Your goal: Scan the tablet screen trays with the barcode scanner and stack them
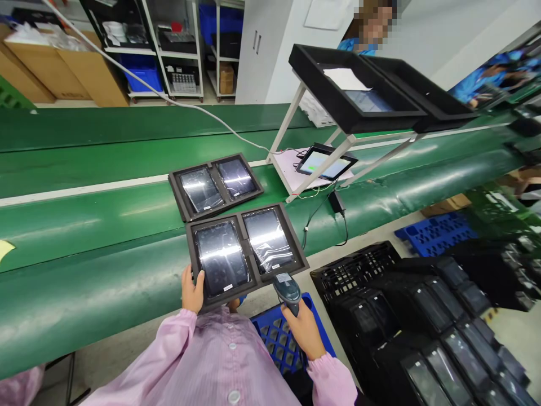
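My left hand (193,291) grips the near left corner of a dark tray (249,215) that holds two wrapped tablets side by side, at the front edge of the green conveyor (84,248). My right hand (305,332) is closed around the handle of a grey barcode scanner (287,288), whose head points at the tray's near right edge. A second dark tray (176,194) with two tablets lies just beyond the first on the belt.
A white angled stand (291,169) on the belt carries black trays (321,84) above a lit tablet (325,162) with cables. Black crates of stacked tablets (435,332) fill the floor at right, a blue crate (276,344) sits below me. A person stands behind the stand.
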Motion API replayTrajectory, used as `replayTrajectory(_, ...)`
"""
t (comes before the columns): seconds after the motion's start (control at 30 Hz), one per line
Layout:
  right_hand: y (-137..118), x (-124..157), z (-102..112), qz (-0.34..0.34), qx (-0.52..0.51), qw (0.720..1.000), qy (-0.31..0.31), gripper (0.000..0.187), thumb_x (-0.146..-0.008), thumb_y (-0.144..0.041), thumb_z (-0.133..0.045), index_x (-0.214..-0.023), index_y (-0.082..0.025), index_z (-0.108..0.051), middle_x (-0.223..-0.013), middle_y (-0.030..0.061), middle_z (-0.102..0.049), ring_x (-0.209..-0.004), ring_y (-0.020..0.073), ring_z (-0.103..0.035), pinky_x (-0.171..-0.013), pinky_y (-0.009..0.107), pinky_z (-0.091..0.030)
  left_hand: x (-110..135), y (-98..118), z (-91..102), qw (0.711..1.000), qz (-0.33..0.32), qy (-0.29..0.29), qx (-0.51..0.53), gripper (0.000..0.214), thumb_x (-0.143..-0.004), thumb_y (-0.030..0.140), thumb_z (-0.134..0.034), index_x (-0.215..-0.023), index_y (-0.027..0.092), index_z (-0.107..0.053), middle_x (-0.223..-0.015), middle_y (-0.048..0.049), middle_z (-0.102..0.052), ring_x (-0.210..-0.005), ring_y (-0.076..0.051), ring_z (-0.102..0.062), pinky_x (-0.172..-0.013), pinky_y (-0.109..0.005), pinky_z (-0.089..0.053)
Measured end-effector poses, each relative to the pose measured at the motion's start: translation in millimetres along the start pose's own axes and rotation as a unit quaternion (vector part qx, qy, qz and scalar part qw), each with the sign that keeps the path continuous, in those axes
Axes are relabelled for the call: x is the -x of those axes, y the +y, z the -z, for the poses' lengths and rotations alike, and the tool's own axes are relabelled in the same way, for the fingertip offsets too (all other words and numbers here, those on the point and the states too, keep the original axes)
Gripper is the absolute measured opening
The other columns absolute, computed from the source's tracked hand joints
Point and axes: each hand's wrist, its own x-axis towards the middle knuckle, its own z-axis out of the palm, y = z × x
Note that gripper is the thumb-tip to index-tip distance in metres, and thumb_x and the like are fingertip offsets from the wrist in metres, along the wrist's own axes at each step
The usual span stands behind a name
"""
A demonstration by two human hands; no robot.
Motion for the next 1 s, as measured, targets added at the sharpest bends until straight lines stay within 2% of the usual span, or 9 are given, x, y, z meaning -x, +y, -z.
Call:
replayTrajectory(0.1, -14.7, 21.9, -26.5, 0.027, -0.032, 0.998, -0.043, 0.034, -0.081, -0.038, -0.054, -0.104, -0.015, -0.064, -0.097, 0.0103, -0.072, -0.089, 0.0257, -0.066, -0.079, 0.033, -0.048, 3.1, -0.4, -0.1, 1.000, -0.003, 0.000, 0.007, 0.056, -0.092, 0.050, -0.046, -0.138, 0.018, -0.046, -0.138, -0.0150, -0.046, -0.134, -0.026, -0.040, -0.116, -0.039, -0.027)
replayTrajectory(0.2, -25.9, 41.7, -59.8, 0.044, -0.050, 0.993, -0.099, 0.036, -0.082, -0.033, -0.053, -0.112, -0.016, -0.062, -0.106, 0.0104, -0.071, -0.099, 0.0259, -0.065, -0.087, 0.033, -0.047, 4.6, -0.4, 0.9, 1.000, -0.006, -0.008, 0.007, 0.054, -0.093, 0.049, -0.045, -0.139, 0.020, -0.046, -0.139, -0.0141, -0.045, -0.135, -0.026, -0.039, -0.117, -0.042, -0.026)
replayTrajectory(0.3, -29.2, 52.9, -85.3, 0.040, -0.035, 0.993, -0.106, 0.040, -0.082, -0.031, -0.053, -0.117, -0.015, -0.060, -0.106, 0.0111, -0.072, -0.101, 0.0275, -0.065, -0.088, 0.034, -0.047, 5.1, -0.8, 2.1, 1.000, -0.004, -0.017, 0.001, 0.054, -0.094, 0.048, -0.043, -0.140, 0.021, -0.045, -0.141, -0.0136, -0.043, -0.135, -0.026, -0.039, -0.117, -0.043, -0.026)
replayTrajectory(0.37, -28.2, 56.8, -94.4, 0.036, -0.023, 0.994, -0.096, 0.042, -0.081, -0.032, -0.053, -0.118, -0.015, -0.060, -0.104, 0.0113, -0.072, -0.100, 0.0283, -0.065, -0.087, 0.034, -0.047, 5.0, -1.9, 2.9, 1.000, -0.005, -0.023, 0.002, 0.054, -0.094, 0.048, -0.042, -0.141, 0.020, -0.045, -0.141, -0.0140, -0.042, -0.135, -0.026, -0.039, -0.118, -0.043, -0.026)
replayTrajectory(0.47, -26.3, 61.1, -99.6, 0.036, -0.015, 0.995, -0.093, 0.043, -0.081, -0.032, -0.052, -0.120, -0.016, -0.059, -0.104, 0.0099, -0.072, -0.100, 0.0279, -0.066, -0.086, 0.033, -0.047, 4.5, -4.2, 4.0, 0.999, -0.013, -0.029, 0.003, 0.056, -0.094, 0.048, -0.043, -0.142, 0.017, -0.044, -0.141, -0.0153, -0.042, -0.135, -0.026, -0.038, -0.118, -0.044, -0.026)
replayTrajectory(0.7, -28.9, 68.5, -103.1, 0.034, 0.001, 0.996, -0.081, 0.037, -0.081, -0.034, -0.049, -0.112, -0.017, -0.060, -0.104, 0.0104, -0.071, -0.101, 0.0285, -0.065, -0.086, 0.034, -0.046, 1.3, -11.1, 5.7, 0.999, -0.016, -0.047, 0.002, 0.062, -0.091, 0.045, -0.049, -0.145, 0.016, -0.041, -0.142, -0.0162, -0.041, -0.136, -0.028, -0.039, -0.117, -0.046, -0.028)
replayTrajectory(0.8, -30.4, 71.3, -101.7, 0.037, -0.014, 0.996, -0.076, 0.037, -0.081, -0.035, -0.050, -0.112, -0.017, -0.061, -0.103, 0.0096, -0.072, -0.099, 0.0270, -0.066, -0.085, 0.033, -0.047, -0.2, -12.3, 8.2, 0.999, -0.021, -0.039, -0.009, 0.059, -0.089, 0.041, -0.051, -0.142, 0.016, -0.046, -0.142, -0.0163, -0.043, -0.137, -0.029, -0.038, -0.117, -0.048, -0.027)
replayTrajectory(0.9, -30.0, 74.1, -96.6, 0.040, -0.044, 0.996, -0.062, 0.034, -0.080, -0.038, -0.052, -0.103, -0.017, -0.064, -0.098, 0.0092, -0.073, -0.092, 0.0253, -0.067, -0.082, 0.031, -0.049, 0.8, -4.2, 13.1, 1.000, -0.020, -0.012, -0.008, 0.056, -0.084, 0.037, -0.055, -0.136, 0.016, -0.054, -0.142, -0.0164, -0.047, -0.139, -0.032, -0.036, -0.118, -0.050, -0.025)
replayTrajectory(1.0, -24.3, 74.8, -88.4, 0.027, -0.070, 0.997, -0.028, 0.037, -0.077, -0.046, -0.057, -0.097, -0.016, -0.067, -0.083, 0.0087, -0.073, -0.077, 0.0250, -0.067, -0.071, 0.031, -0.051, 4.8, 13.8, 17.9, 0.993, 0.042, 0.003, 0.107, 0.057, -0.077, 0.034, -0.062, -0.132, 0.019, -0.056, -0.135, -0.0139, -0.055, -0.130, -0.030, -0.048, -0.113, -0.047, -0.034)
